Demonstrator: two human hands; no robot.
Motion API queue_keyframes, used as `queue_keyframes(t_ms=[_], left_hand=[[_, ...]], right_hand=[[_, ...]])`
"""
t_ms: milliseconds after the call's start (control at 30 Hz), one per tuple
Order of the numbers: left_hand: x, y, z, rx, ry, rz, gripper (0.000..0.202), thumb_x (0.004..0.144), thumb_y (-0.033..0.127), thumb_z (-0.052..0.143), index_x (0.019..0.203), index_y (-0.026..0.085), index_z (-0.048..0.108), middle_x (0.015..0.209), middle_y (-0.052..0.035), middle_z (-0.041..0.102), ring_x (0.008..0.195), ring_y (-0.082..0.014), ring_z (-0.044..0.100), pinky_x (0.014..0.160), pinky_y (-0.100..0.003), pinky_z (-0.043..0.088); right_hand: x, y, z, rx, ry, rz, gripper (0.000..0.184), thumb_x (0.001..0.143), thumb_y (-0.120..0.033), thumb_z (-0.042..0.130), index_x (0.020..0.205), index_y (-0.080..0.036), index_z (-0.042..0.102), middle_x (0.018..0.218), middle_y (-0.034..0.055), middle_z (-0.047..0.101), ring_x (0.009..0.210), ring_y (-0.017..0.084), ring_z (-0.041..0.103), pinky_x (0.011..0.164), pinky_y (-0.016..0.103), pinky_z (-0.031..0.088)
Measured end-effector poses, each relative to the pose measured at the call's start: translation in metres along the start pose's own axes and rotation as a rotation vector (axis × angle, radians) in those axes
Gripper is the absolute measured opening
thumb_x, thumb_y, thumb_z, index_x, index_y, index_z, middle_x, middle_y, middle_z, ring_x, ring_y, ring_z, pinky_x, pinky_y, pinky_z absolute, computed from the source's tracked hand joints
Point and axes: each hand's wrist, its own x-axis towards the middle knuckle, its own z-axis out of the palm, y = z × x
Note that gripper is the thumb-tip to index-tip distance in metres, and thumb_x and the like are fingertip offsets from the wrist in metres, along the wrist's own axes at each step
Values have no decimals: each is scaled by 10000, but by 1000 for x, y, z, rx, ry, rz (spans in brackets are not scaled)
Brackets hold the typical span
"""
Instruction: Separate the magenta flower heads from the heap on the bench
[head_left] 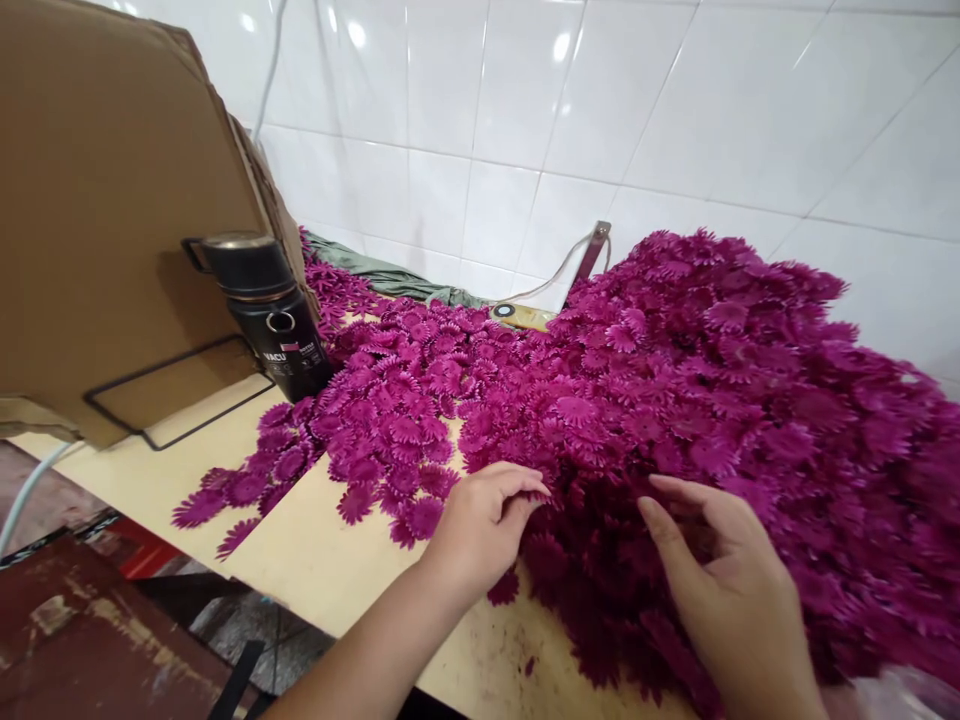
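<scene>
A large heap of magenta artificial flower heads [705,380] with fringed petals covers the right side of the table. My left hand [484,520] is at the heap's front edge, thumb and fingers pinched together on a magenta flower head, of which only a small edge shows. Over the darker front part of the heap is my right hand [739,590]. Its thumb and index finger are apart, with nothing visible between them; the other fingers curl inward and are partly hidden.
A black vacuum bottle [266,315] stands at the left before a large cardboard box [112,220]. A thin black wire frame [187,390] is beside the bottle. Near the tiled wall lie a yellowish device [523,316] and green cloth [390,272]. The pale tabletop [337,570] ends in front.
</scene>
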Motion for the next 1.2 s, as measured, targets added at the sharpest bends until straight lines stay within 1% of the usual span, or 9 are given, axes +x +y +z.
queue_keyframes(t_ms=[167,300,433,567,733,933,1000,1100,1200], left_hand=[[1,1,2,124,14,-31,255,754,300,503,526,185,485,540,30,493,565,-126,466,547,-241,342],[1,-2,6,-21,-26,-138,374,738,386,487,473,190,312,494,56,331,515,-100,340,487,-228,261],[-1,-2,5,-308,-132,-234,360,745,439,427,498,195,335,506,61,304,500,-91,313,479,-220,265],[-4,2,3,-470,-209,-214,241,737,377,462,618,169,482,572,36,442,549,-97,405,542,-220,331],[-7,7,5,-466,-156,-163,180,707,297,536,596,165,483,553,39,448,527,-86,394,529,-212,323],[-10,1,-7,-569,-46,-214,289,677,416,594,591,160,493,561,22,512,550,-96,449,564,-223,355],[-10,-2,-9,-592,-45,-244,287,658,425,617,632,152,534,584,19,534,569,-100,469,589,-229,369],[-9,-2,-7,-579,-72,-267,243,654,381,631,723,150,604,661,7,580,637,-114,506,650,-242,389],[-7,2,-5,-549,-82,-276,188,682,309,604,777,151,647,757,-20,626,724,-135,541,717,-254,401]], right_hand=[[-14,-26,17,168,-204,-64,223,759,-381,541,886,-202,582,845,58,597,771,183,563,688,313,471],[-15,-40,27,316,-385,-3,194,770,-348,530,884,-197,573,820,44,619,749,169,582,658,278,479],[-11,-40,27,449,-485,72,149,776,-312,520,833,-191,586,762,26,635,698,156,594,643,254,479],[-10,-39,26,444,-401,141,160,777,-306,509,778,-179,606,710,24,632,660,153,585,614,243,469],[-9,-44,25,350,-221,149,231,773,-350,486,678,-169,592,586,6,586,519,129,530,498,224,428],[20,-6,-4,75,237,341,273,777,-401,441,813,-171,583,694,55,628,617,179,587,630,317,464],[25,5,-10,27,190,264,310,740,-393,468,912,-162,581,834,93,634,736,217,596,731,387,457],[19,1,-6,-24,41,-5,378,733,-377,476,1019,-143,558,1036,137,580,981,267,524,880,456,381],[3,-17,4,22,-65,-118,282,795,-328,443,998,-174,566,1030,116,575,1012,241,496,907,456,364]])
